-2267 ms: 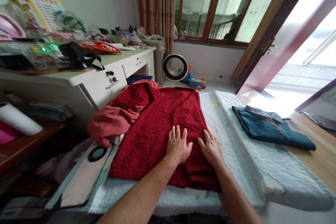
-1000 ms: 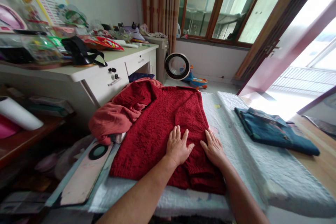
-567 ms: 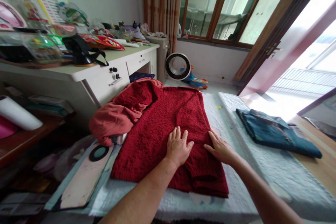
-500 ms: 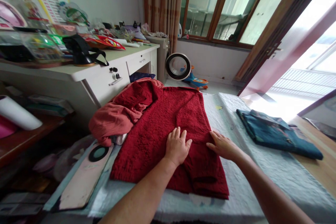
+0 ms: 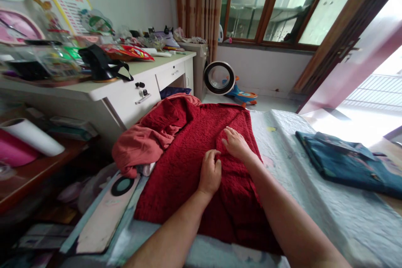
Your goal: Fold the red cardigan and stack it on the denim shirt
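Observation:
A dark red textured garment (image 5: 176,176), which looks like a long-sleeved top, lies spread on the light blue padded cover, one sleeve folded in over its right side. My left hand (image 5: 210,172) rests on the middle of it, fingers slightly bent and thumb apart, nothing visibly gripped. Farther up and to the right, my right hand (image 5: 235,143) lies on the folded sleeve with its fingers extended. My right forearm hides part of the garment's right edge. A heap of salmon-pink cloth (image 5: 141,146) sits against the garment's left side.
Folded blue denim (image 5: 348,161) lies at the right of the light blue cover (image 5: 282,150). A pale flat board with a dark ring (image 5: 103,217) is at the left front. Beyond stand a cluttered white desk (image 5: 116,109), a washing machine with its round door (image 5: 219,78) open, and a blue-orange toy (image 5: 245,95).
My right hand has moved from the garment's right edge inward and up onto the folded sleeve. My left hand's fingers have bent a little. The view has shifted slightly.

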`<state>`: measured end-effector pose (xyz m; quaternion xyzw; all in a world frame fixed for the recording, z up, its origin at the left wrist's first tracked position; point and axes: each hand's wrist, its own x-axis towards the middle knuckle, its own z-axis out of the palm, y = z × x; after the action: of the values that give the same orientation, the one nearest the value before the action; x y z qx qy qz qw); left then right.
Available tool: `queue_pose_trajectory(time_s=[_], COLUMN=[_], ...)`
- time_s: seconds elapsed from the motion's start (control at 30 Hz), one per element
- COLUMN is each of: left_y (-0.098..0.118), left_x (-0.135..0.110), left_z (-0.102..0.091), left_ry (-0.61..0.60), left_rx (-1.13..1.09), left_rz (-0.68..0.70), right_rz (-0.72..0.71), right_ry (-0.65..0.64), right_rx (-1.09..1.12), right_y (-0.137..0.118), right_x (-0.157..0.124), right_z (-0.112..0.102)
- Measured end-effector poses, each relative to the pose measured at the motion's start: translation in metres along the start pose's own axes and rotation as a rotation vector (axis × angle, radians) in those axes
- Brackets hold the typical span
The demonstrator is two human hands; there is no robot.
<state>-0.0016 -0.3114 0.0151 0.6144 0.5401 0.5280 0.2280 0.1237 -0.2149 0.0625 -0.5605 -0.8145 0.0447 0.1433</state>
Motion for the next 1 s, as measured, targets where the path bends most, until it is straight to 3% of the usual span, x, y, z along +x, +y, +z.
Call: queue_pose_trajectory(time_s=[0.2, 0.5, 0.67, 0.77, 0.83, 0.93, 1.0], left_y=[-0.004, -0.002, 0.000, 0.005, 0.007, 0.005, 0.000], left_x=[0.000, -0.002, 0.005, 0.014, 0.023, 0.042, 0.057], left_z=[0.004, 0.006, 0.003, -0.004, -0.011, -0.028, -0.043], left_ry=[0.024, -0.024, -0.093, -0.204, -0.295, -0.329, -0.234], left_rx=[-0.059, -0.004, -0.047, -0.036, 0.008, 0.185, 0.406], left_rz=[0.038, 0.013, -0.163, -0.338, -0.380, -0.252, -0.122], right_rz=[0.061, 0.057, 0.049, 0.040, 0.024, -0.029, -0.076], right_ry=[-0.038, -0.035, -0.015, 0.016, 0.055, 0.172, 0.261], right_rx=[-0.013, 0.033, 0.062, 0.079, 0.099, 0.157, 0.199], right_y=[0.006, 0.011, 0.012, 0.013, 0.013, 0.014, 0.015], right_x=[-0.012, -0.012, -0.012, -0.011, -0.011, -0.010, -0.009], right_z=[0.042, 0.045, 0.046, 0.046, 0.047, 0.048, 0.049])
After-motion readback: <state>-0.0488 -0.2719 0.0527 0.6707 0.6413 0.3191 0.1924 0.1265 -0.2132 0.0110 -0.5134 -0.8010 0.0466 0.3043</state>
